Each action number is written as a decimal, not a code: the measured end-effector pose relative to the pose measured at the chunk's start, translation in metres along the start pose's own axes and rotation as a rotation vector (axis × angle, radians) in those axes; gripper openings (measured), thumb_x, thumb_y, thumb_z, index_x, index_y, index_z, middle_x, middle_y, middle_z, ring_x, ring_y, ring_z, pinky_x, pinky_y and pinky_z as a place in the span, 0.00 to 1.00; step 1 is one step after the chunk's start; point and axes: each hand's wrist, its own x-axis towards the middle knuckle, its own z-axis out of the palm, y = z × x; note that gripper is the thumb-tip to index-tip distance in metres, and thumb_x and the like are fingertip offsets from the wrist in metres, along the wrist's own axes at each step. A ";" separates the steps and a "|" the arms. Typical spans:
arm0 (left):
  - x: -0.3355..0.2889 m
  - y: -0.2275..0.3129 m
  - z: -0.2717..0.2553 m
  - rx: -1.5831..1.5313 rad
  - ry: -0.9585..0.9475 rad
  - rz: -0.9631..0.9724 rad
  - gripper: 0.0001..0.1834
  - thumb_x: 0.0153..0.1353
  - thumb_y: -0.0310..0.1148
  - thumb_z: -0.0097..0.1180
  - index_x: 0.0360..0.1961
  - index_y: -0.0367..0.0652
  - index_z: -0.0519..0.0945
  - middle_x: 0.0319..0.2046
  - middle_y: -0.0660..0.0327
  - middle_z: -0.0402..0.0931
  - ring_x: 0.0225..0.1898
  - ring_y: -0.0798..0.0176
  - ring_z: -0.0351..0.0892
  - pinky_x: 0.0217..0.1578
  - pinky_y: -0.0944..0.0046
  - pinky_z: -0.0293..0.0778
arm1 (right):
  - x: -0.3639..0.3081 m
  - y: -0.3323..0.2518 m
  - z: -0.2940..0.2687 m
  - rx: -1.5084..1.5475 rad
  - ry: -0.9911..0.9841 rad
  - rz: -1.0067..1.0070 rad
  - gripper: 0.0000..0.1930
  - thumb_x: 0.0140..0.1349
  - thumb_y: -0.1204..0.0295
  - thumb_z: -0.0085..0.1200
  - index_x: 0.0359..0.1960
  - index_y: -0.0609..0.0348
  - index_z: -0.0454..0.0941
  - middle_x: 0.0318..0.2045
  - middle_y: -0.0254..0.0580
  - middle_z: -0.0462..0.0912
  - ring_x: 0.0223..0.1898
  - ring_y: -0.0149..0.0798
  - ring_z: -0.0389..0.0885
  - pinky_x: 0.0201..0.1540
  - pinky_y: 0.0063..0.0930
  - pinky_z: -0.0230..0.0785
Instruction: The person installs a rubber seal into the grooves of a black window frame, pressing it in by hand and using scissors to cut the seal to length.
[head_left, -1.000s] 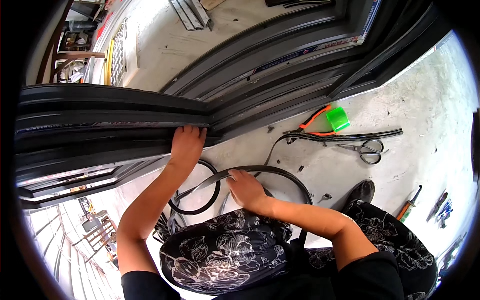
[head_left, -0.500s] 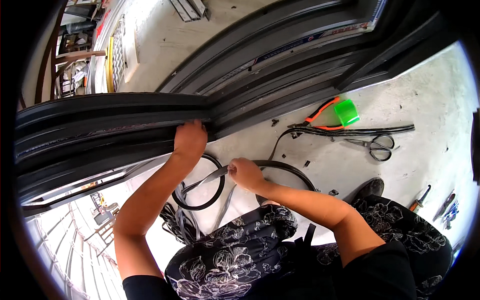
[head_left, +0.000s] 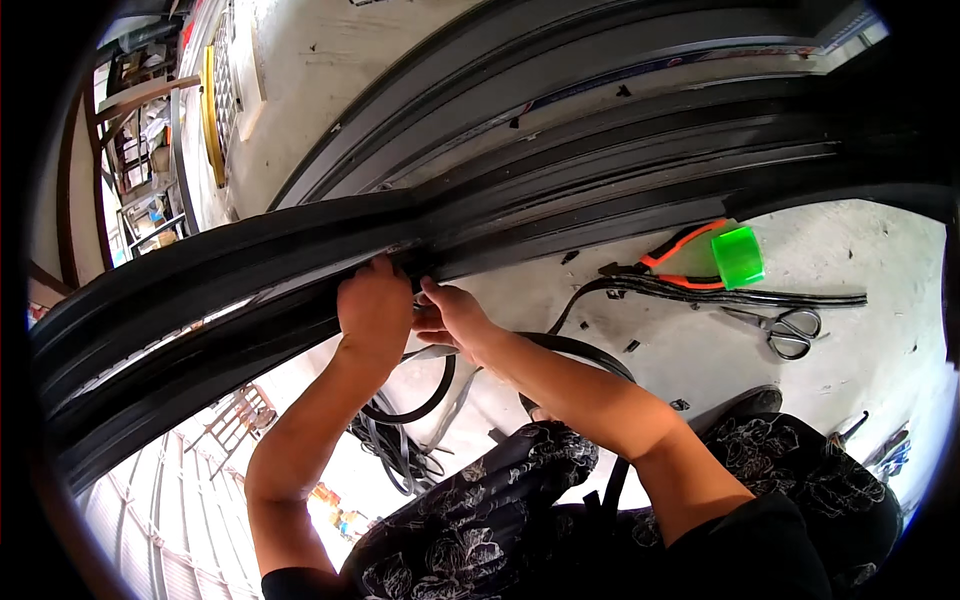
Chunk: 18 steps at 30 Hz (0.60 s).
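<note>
A black profiled frame (head_left: pixel 250 245) crosses in front of me and bends at a corner joint. My left hand (head_left: pixel 375 305) is closed, its fingertips pressed into the frame's groove just left of that corner; what lies under them is hidden. Beside it, my right hand (head_left: pixel 450 312) has thumb and fingers apart, the thumb up at the frame's near edge. A black rubber sealing strip (head_left: pixel 580 347) curves from the right, passes behind my right wrist and shows again below the fingers. Its loop (head_left: pixel 440 393) hangs under my hands.
On the concrete floor at right lie orange-handled pliers (head_left: pixel 680 250), a green tape roll (head_left: pixel 738 257), cut black strips (head_left: pixel 760 295), scissors (head_left: pixel 790 332) and small black scraps. A strip bundle (head_left: pixel 395 455) lies below my left hand. Wooden framing (head_left: pixel 140 95) stands far left.
My right hand has moved up and left from the strip to the frame corner, its fingers now apart. My left hand stays at the groove. The view has shifted slightly.
</note>
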 end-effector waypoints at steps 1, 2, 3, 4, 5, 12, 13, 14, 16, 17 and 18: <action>0.000 0.000 -0.002 -0.002 0.013 0.000 0.07 0.56 0.32 0.56 0.36 0.49 0.83 0.33 0.61 0.76 0.34 0.60 0.82 0.29 0.60 0.79 | 0.001 -0.006 0.006 0.032 0.008 0.024 0.20 0.66 0.50 0.55 0.37 0.55 0.73 0.28 0.37 0.82 0.28 0.35 0.84 0.34 0.29 0.82; 0.000 0.000 -0.002 -0.005 0.026 0.001 0.07 0.55 0.32 0.56 0.35 0.49 0.83 0.33 0.61 0.76 0.34 0.60 0.82 0.29 0.60 0.79 | 0.007 -0.006 0.008 0.046 0.012 0.021 0.20 0.65 0.50 0.55 0.36 0.55 0.73 0.28 0.37 0.82 0.28 0.34 0.84 0.34 0.29 0.82; 0.000 0.001 -0.003 -0.008 0.039 0.002 0.07 0.55 0.33 0.57 0.35 0.48 0.83 0.32 0.61 0.76 0.33 0.60 0.82 0.29 0.60 0.79 | 0.013 -0.004 0.009 0.060 0.016 0.019 0.20 0.65 0.50 0.56 0.36 0.55 0.73 0.28 0.36 0.81 0.28 0.34 0.84 0.34 0.29 0.82; 0.001 0.000 -0.004 -0.005 0.039 -0.001 0.07 0.54 0.33 0.57 0.35 0.48 0.83 0.32 0.61 0.76 0.33 0.59 0.82 0.28 0.61 0.79 | 0.016 -0.005 0.012 0.070 0.020 0.013 0.20 0.65 0.50 0.57 0.35 0.55 0.73 0.28 0.36 0.81 0.28 0.34 0.83 0.34 0.29 0.82; 0.001 0.000 -0.005 -0.002 0.040 -0.004 0.07 0.54 0.33 0.57 0.35 0.48 0.83 0.32 0.61 0.76 0.32 0.59 0.82 0.28 0.61 0.79 | 0.018 -0.006 0.012 0.073 0.017 0.023 0.20 0.64 0.50 0.57 0.34 0.55 0.74 0.27 0.36 0.81 0.28 0.33 0.83 0.34 0.29 0.82; 0.001 -0.001 -0.001 0.027 0.086 -0.016 0.08 0.53 0.33 0.58 0.35 0.49 0.82 0.31 0.62 0.76 0.30 0.61 0.82 0.26 0.63 0.79 | 0.030 0.003 0.015 0.198 -0.019 0.139 0.23 0.60 0.44 0.57 0.34 0.53 0.75 0.25 0.35 0.81 0.23 0.29 0.80 0.27 0.20 0.78; 0.001 -0.001 -0.001 0.030 0.096 -0.009 0.08 0.52 0.33 0.58 0.35 0.49 0.82 0.31 0.63 0.76 0.30 0.61 0.82 0.26 0.63 0.78 | 0.031 0.003 0.015 0.207 -0.030 0.138 0.24 0.60 0.43 0.57 0.33 0.53 0.75 0.25 0.35 0.81 0.22 0.29 0.79 0.26 0.19 0.77; -0.001 -0.002 -0.001 0.032 0.106 -0.002 0.08 0.51 0.33 0.59 0.34 0.49 0.82 0.30 0.63 0.75 0.29 0.61 0.81 0.25 0.63 0.78 | 0.031 0.004 0.015 0.216 -0.041 0.138 0.25 0.59 0.42 0.57 0.33 0.53 0.75 0.24 0.34 0.81 0.21 0.28 0.78 0.25 0.19 0.76; -0.003 -0.003 -0.002 0.040 0.154 0.017 0.09 0.50 0.34 0.59 0.34 0.49 0.82 0.30 0.64 0.75 0.30 0.62 0.80 0.25 0.64 0.77 | 0.036 0.007 0.013 0.238 -0.064 0.130 0.25 0.58 0.41 0.56 0.32 0.53 0.75 0.24 0.34 0.81 0.21 0.28 0.78 0.24 0.18 0.75; -0.004 -0.003 -0.002 0.046 0.192 0.030 0.09 0.49 0.34 0.59 0.34 0.49 0.82 0.30 0.64 0.74 0.30 0.63 0.79 0.25 0.64 0.77 | 0.039 0.009 0.011 0.249 -0.074 0.125 0.26 0.58 0.41 0.56 0.32 0.53 0.75 0.23 0.34 0.81 0.20 0.28 0.77 0.23 0.18 0.74; -0.004 -0.004 -0.002 0.052 0.229 0.043 0.10 0.48 0.34 0.59 0.34 0.48 0.82 0.30 0.65 0.74 0.30 0.63 0.79 0.25 0.64 0.76 | 0.043 0.011 0.009 0.250 -0.089 0.121 0.26 0.58 0.40 0.56 0.31 0.53 0.75 0.23 0.34 0.81 0.20 0.28 0.78 0.23 0.18 0.74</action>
